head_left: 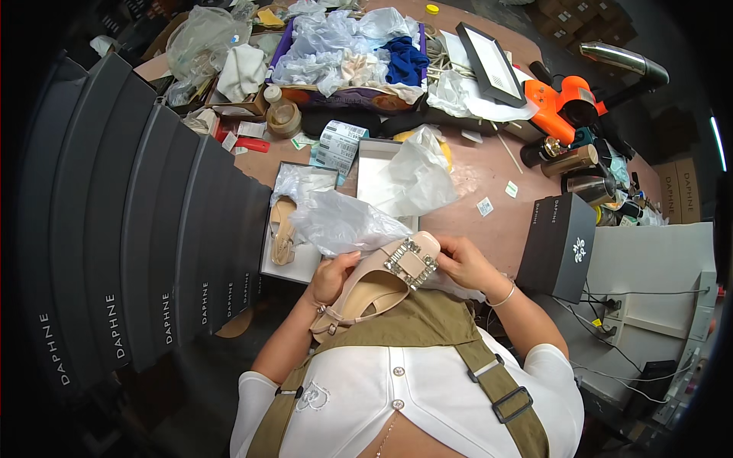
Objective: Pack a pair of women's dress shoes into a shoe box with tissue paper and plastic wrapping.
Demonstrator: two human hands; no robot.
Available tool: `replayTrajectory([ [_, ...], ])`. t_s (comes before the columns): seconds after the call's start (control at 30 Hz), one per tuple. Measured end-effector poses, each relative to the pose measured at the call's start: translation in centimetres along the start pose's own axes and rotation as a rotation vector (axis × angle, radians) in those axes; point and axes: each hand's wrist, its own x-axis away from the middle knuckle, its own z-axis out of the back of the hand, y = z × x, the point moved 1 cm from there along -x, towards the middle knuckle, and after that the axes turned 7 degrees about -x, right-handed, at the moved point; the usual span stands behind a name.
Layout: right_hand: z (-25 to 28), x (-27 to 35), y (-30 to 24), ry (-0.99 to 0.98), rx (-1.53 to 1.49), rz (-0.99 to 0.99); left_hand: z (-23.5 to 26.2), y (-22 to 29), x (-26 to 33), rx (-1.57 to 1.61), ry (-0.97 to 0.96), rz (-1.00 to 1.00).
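Note:
A beige slingback shoe (359, 296) with a square jewelled buckle lies tilted in front of my body, its toe pointing to the upper right. My left hand (334, 276) grips its side, fingers hidden beneath. At the toe, my right hand (464, 263) pinches the edge next to the buckle. White tissue paper (336, 219) spreads just beyond the shoe, touching my left hand's side. The matching shoe (283, 229) rests in an open shoebox (294, 272) to the left, partly covered by tissue.
Stacked dark shoeboxes (145, 229) rise along the left. A dark closed box (557, 244) stands at right. Behind are an open white box lid (374, 156), a label roll (338, 145), a glue jar (283, 114), a purple-edged tray (336, 99) of tissue and an orange heat gun (557, 103).

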Motion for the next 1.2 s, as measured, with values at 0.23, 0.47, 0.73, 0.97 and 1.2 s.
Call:
replayTrajectory([
  [0.23,-0.3,-0.4,0.4,0.116,-0.021,0.066,-2.5,3.6,0.2,-0.285,-0.065,-0.026],
  [0.47,-0.5,-2.4,1.8,0.198,-0.151,0.032,-1.6,3.0,-1.0,-0.056,0.002,-0.099],
  [0.73,2.0,-1.8,1.3,0.052,-0.1,-0.153,-1.7,2.0,-0.7,-0.242,0.016,-0.093],
  [0.97,3.0,-7.0,-3.4,-0.4,-0.17,0.083,-1.7,0.5,-0.8,-0.9,-0.031,-0.207],
  [1.2,-1.7,-4.4,-5.2,-0.158,0.871,0.906,-0.6,2.4,-1.9,-0.181,0.043,-0.12],
])
